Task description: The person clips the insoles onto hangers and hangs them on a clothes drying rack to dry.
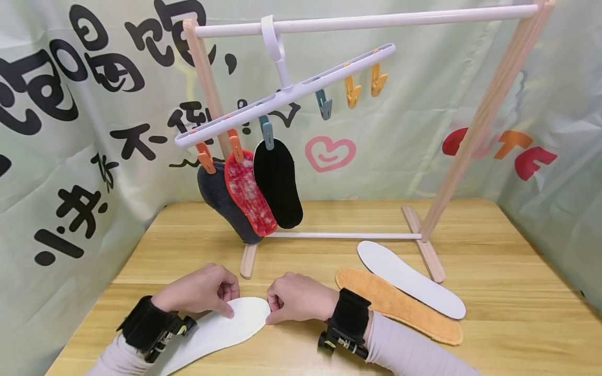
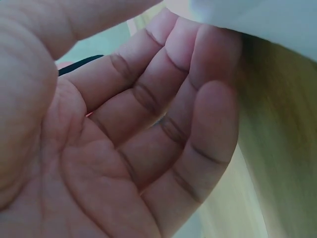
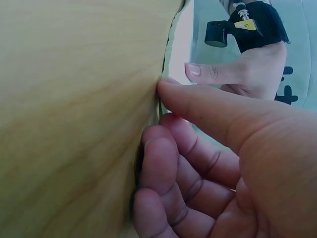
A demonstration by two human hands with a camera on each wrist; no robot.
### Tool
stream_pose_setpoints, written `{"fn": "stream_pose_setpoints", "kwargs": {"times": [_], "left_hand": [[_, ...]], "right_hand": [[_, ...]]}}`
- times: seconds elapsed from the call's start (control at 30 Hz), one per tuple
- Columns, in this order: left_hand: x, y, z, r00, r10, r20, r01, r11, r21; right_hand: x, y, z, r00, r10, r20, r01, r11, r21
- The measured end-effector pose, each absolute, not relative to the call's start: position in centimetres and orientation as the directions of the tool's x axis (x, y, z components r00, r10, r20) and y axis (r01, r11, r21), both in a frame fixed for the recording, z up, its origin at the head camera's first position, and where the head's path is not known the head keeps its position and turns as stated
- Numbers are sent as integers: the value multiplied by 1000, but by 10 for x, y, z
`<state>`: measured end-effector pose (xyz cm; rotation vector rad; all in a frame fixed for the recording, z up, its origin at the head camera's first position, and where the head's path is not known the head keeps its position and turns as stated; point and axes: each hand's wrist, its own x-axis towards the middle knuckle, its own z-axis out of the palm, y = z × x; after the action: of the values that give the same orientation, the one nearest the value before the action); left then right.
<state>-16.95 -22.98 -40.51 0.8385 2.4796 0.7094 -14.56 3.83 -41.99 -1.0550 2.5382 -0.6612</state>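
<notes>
A white insole [image 1: 240, 326] lies at the front of the table, its near end cut off by the frame. My left hand [image 1: 202, 290] grips its far side edge, thumb on the top face; in the left wrist view curled fingers [image 2: 183, 44] reach the underside of the insole [image 2: 277, 20]. At the rounded tip, my right hand [image 1: 301, 297] pinches the edge between thumb and index finger. The right wrist view shows this thumb [image 3: 198, 101] against the insole's rim [image 3: 179, 49], the other fingers curled near the tabletop.
An orange fuzzy insole [image 1: 400, 308] and another white insole [image 1: 409, 279] lie at right. Behind stands a wooden rack [image 1: 489, 115] with a tilted clip hanger [image 1: 291, 93]. Grey [image 1: 221, 198], red [image 1: 249, 193] and black [image 1: 278, 188] insoles hang from its left clips; several right-hand clips [image 1: 351, 93] hold nothing.
</notes>
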Motion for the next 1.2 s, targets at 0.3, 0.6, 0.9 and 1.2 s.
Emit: {"fn": "stream_pose_setpoints", "kwargs": {"times": [0.3,0.6,0.9,1.2], "left_hand": [[-170,-232,-401,-725,656,-212,436,675,595],[-170,-233,-396,-739,652,-172,448,666,597],[-172,-235,-393,-761,636,-127,459,666,587],[-173,-236,-388,-772,627,-102,455,658,600]], "right_hand": [[-145,40,-418,-689,-719,-96,-569,617,-543],[-146,41,-418,-696,-711,-99,-552,619,-559],[-153,45,-416,-713,-694,-104,-489,597,-635],[-160,50,-415,-724,-679,-124,-393,553,-735]]}}
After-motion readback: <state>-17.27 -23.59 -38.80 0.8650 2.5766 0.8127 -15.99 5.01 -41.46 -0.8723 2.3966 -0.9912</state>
